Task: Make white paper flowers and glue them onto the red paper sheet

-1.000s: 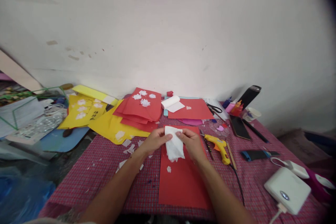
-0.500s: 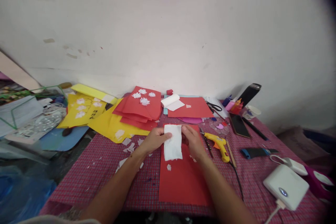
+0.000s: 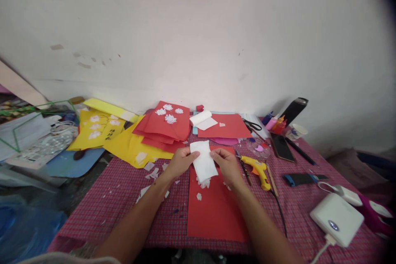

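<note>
A white tissue (image 3: 204,163) is stretched between my two hands above a red sheet of paper (image 3: 216,218). My left hand (image 3: 181,161) pinches its left edge, thumb on top. At the right edge, my right hand (image 3: 225,161) grips it with thumb and fingers. The tissue hangs tilted, its lower end to the right. Just under it, white petal-like pieces (image 3: 204,182) show on the red sheet, partly hidden. A small white scrap (image 3: 199,196) lies lower on the same sheet.
Right of my hands lie a yellow glue gun (image 3: 257,169), a wooden stick (image 3: 272,179) and a phone (image 3: 282,147). Behind are a white tissue roll (image 3: 201,118) and red sheets with white flowers (image 3: 170,119). Paper scraps (image 3: 151,173) lie left, a white power adapter (image 3: 337,218) right.
The tissue has turned from upright to slanted and moved up slightly, baring the white petal-like pieces beneath. Both hands keep hold of it, the right hand's thumb now lying over its edge.
</note>
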Action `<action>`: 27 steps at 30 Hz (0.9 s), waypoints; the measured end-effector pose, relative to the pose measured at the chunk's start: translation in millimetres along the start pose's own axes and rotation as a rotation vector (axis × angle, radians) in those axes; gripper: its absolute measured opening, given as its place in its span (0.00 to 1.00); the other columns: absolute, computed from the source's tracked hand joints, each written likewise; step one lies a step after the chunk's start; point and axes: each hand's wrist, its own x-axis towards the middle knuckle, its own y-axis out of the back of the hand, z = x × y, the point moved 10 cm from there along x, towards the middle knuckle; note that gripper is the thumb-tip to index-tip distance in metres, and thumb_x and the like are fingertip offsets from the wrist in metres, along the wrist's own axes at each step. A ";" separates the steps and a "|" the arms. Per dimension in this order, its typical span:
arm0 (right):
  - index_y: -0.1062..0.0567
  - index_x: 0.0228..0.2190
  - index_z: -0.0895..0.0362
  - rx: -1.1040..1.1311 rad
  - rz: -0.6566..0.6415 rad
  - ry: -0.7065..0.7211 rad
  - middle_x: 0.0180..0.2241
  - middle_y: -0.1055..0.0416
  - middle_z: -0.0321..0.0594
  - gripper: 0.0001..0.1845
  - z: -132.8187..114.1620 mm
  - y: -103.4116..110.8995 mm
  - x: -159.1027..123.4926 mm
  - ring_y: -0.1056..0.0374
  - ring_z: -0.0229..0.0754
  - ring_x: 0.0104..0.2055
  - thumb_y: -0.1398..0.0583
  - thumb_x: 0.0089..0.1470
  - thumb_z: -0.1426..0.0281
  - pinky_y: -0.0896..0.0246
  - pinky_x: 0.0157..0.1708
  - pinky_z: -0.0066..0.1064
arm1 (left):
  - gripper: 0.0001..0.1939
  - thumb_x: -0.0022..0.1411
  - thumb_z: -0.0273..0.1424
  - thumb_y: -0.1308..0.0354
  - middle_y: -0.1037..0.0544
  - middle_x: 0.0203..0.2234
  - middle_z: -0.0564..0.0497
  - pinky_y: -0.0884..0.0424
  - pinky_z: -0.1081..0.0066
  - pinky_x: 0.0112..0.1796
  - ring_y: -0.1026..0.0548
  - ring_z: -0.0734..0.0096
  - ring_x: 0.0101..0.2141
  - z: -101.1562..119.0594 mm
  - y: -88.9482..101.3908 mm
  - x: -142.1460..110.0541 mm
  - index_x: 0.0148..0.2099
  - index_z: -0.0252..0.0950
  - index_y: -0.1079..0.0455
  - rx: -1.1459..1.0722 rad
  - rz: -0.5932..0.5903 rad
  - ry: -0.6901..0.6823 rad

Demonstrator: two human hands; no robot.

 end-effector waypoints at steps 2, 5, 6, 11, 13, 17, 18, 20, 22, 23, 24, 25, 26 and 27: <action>0.26 0.25 0.56 0.017 0.004 0.010 0.19 0.33 0.31 0.17 -3.0 -0.1 -1.4 0.41 0.35 0.20 0.35 0.52 0.56 0.46 0.23 0.27 | 0.21 0.60 0.43 0.39 0.19 0.32 0.47 0.31 0.70 0.32 0.25 0.66 0.31 0.4 0.8 0.1 0.45 0.30 0.22 0.004 0.006 0.001; 0.24 0.33 0.56 0.041 -0.101 0.000 0.27 0.26 0.36 0.16 -2.6 -11.8 -3.7 0.34 0.38 0.26 0.36 0.54 0.55 0.41 0.26 0.28 | 0.21 0.59 0.43 0.38 0.19 0.32 0.47 0.31 0.71 0.32 0.25 0.66 0.30 0.7 -0.7 -0.3 0.44 0.30 0.21 0.003 -0.008 0.017; 0.23 0.36 0.56 0.036 -0.158 -0.014 0.29 0.25 0.37 0.17 -0.2 -17.5 -4.6 0.33 0.39 0.27 0.35 0.53 0.55 0.40 0.27 0.29 | 0.21 0.59 0.43 0.38 0.19 0.31 0.47 0.31 0.71 0.31 0.26 0.67 0.29 0.5 -1.3 -0.5 0.44 0.30 0.21 0.002 -0.015 0.024; 0.22 0.33 0.59 -0.064 -0.263 -0.128 0.25 0.24 0.37 0.20 21.0 -25.4 -5.6 0.33 0.39 0.22 0.30 0.44 0.56 0.42 0.23 0.28 | 0.20 0.59 0.43 0.38 0.20 0.29 0.48 0.34 0.73 0.29 0.28 0.70 0.27 2.0 6.2 0.3 0.40 0.29 0.22 0.028 0.044 0.004; 0.23 0.28 0.59 -0.082 -0.225 -0.111 0.22 0.26 0.35 0.18 19.8 -20.9 -3.9 0.36 0.37 0.19 0.30 0.45 0.56 0.45 0.21 0.27 | 0.19 0.59 0.43 0.38 0.20 0.30 0.48 0.32 0.72 0.30 0.27 0.69 0.28 1.7 12.3 1.0 0.39 0.30 0.22 0.006 0.100 -0.002; 0.27 0.21 0.58 -0.106 -0.199 -0.084 0.16 0.31 0.32 0.18 10.2 -19.2 -3.8 0.39 0.35 0.17 0.31 0.46 0.57 0.47 0.18 0.26 | 0.19 0.56 0.43 0.35 0.19 0.32 0.47 0.30 0.71 0.32 0.26 0.67 0.30 -1.1 19.5 1.4 0.41 0.30 0.22 -0.081 0.174 0.011; 0.28 0.21 0.57 -0.107 -0.199 -0.087 0.16 0.32 0.32 0.18 8.2 -19.3 -4.0 0.39 0.35 0.17 0.31 0.46 0.57 0.47 0.18 0.26 | 0.20 0.56 0.43 0.35 0.19 0.32 0.47 0.30 0.71 0.32 0.26 0.67 0.31 -1.4 20.9 1.2 0.42 0.30 0.22 -0.098 0.190 0.014; 0.28 0.21 0.57 -0.110 -0.193 -0.091 0.16 0.31 0.32 0.18 4.9 -18.3 -4.0 0.38 0.35 0.17 0.30 0.45 0.58 0.46 0.18 0.26 | 0.21 0.56 0.43 0.35 0.19 0.32 0.47 0.30 0.71 0.32 0.26 0.67 0.30 -0.1 24.4 0.5 0.43 0.30 0.23 -0.126 0.226 0.005; 0.27 0.21 0.58 -0.112 -0.183 -0.085 0.17 0.31 0.32 0.18 1.4 -15.7 -3.6 0.38 0.35 0.17 0.30 0.45 0.58 0.45 0.19 0.26 | 0.22 0.56 0.43 0.35 0.19 0.32 0.47 0.31 0.71 0.32 0.26 0.68 0.30 2.3 27.0 -0.2 0.45 0.30 0.23 -0.151 0.251 -0.012; 0.26 0.22 0.58 -0.108 -0.171 -0.070 0.17 0.31 0.32 0.17 -1.4 -13.6 -3.3 0.38 0.35 0.18 0.30 0.46 0.58 0.45 0.20 0.26 | 0.22 0.57 0.43 0.35 0.19 0.33 0.47 0.30 0.71 0.32 0.26 0.68 0.30 3.3 27.5 -0.3 0.46 0.30 0.23 -0.159 0.255 -0.019; 0.25 0.23 0.58 -0.093 -0.153 -0.048 0.18 0.30 0.33 0.16 -4.7 -10.8 -3.0 0.36 0.36 0.19 0.31 0.47 0.59 0.43 0.22 0.27 | 0.22 0.57 0.43 0.35 0.19 0.33 0.47 0.30 0.71 0.32 0.26 0.68 0.30 3.6 27.4 -0.3 0.46 0.30 0.23 -0.161 0.253 -0.020; 0.23 0.26 0.58 -0.068 -0.134 -0.027 0.21 0.28 0.34 0.15 -7.9 -8.3 -3.0 0.34 0.37 0.22 0.32 0.48 0.59 0.40 0.24 0.27 | 0.22 0.57 0.43 0.35 0.19 0.33 0.47 0.30 0.71 0.32 0.26 0.68 0.30 3.3 26.5 -0.2 0.45 0.30 0.23 -0.156 0.247 -0.015; 0.22 0.30 0.57 -0.034 -0.121 -0.010 0.25 0.25 0.36 0.14 -10.2 -6.6 -3.2 0.32 0.38 0.25 0.33 0.50 0.58 0.38 0.28 0.28 | 0.22 0.57 0.43 0.35 0.19 0.33 0.46 0.30 0.71 0.32 0.26 0.68 0.30 2.6 24.9 0.0 0.45 0.29 0.23 -0.144 0.235 -0.007; 0.21 0.35 0.56 0.001 -0.118 -0.003 0.30 0.23 0.37 0.15 -11.3 -6.5 -3.5 0.29 0.40 0.29 0.34 0.51 0.58 0.36 0.31 0.30 | 0.21 0.57 0.43 0.35 0.19 0.33 0.46 0.30 0.71 0.32 0.25 0.68 0.30 2.0 22.5 0.2 0.44 0.29 0.23 -0.130 0.217 0.000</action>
